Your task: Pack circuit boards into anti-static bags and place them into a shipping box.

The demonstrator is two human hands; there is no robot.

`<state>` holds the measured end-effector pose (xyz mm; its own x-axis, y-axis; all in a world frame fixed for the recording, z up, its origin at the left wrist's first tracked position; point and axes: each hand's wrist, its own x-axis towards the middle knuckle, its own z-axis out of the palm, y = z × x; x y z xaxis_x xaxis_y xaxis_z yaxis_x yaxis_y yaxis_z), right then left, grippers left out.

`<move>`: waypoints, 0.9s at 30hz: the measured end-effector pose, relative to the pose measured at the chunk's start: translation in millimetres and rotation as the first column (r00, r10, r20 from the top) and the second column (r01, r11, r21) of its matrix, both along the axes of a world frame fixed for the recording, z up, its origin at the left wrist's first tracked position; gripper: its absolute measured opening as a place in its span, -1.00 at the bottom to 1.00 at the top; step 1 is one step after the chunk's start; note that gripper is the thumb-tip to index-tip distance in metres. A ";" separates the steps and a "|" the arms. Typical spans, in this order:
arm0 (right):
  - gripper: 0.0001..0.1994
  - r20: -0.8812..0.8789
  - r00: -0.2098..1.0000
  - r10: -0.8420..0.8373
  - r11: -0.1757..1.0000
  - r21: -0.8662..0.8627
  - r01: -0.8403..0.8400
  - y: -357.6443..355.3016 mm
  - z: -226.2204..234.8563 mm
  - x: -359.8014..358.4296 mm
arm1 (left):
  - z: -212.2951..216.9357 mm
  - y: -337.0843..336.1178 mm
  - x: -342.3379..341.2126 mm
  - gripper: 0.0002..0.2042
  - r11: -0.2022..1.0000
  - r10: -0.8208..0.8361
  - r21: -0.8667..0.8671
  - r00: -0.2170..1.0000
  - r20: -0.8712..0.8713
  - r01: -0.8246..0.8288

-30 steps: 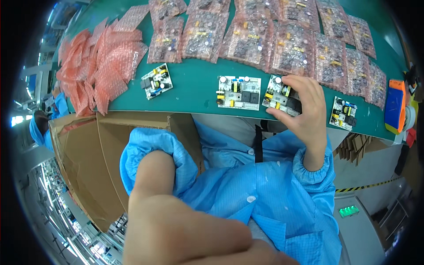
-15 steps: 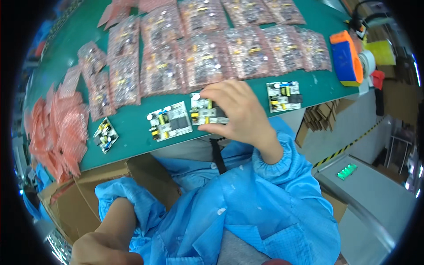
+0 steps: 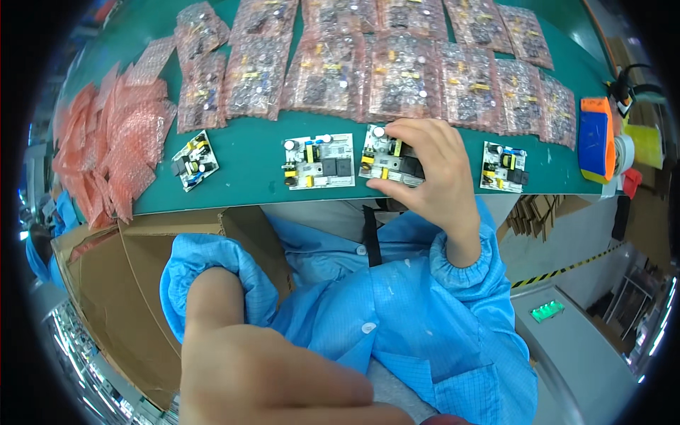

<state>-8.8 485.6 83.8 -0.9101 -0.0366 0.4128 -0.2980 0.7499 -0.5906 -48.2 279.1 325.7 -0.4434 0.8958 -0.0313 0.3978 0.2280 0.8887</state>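
My right hand [image 3: 435, 170] grips a circuit board [image 3: 374, 154] at the table's near edge, thumb along its near side and fingers over its far side. The palm hides the board's right part. Just left of it lies another circuit board [image 3: 319, 161], a narrow gap between them. Farther right is a circuit board [image 3: 503, 168], and to the left a tilted circuit board [image 3: 195, 161]. My left hand [image 3: 276, 375] is raised close to the camera, blurred, its fingers bent and pressed together. Anything held in it is hidden.
Rows of boards in pink bubble bags [image 3: 404, 74] cover the far part of the green table [image 3: 248, 173]. Pink bubble bags [image 3: 131, 142] pile at left. An orange and blue holder [image 3: 596, 140] and tape roll [image 3: 624, 154] stand at right. A cardboard box [image 3: 120, 283] sits below left.
My left hand has come up and right, nearer the camera. My right hand keeps its grip on the board. The whole view has shifted, so the table's things appear farther right.
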 end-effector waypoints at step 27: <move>-0.40 -0.001 1.000 -0.003 1.000 -0.020 0.003 -0.8 8.8 1.8 | -41.0 -59.0 -57.9 -0.74 0.828 0.277 0.554 0.798 -0.535 0.084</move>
<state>-7.0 484.8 92.6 -0.9099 -0.0253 0.4141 -0.2960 0.7388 -0.6054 -106.2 220.1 284.7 -0.2969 0.6344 0.7137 0.8671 -0.1340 0.4798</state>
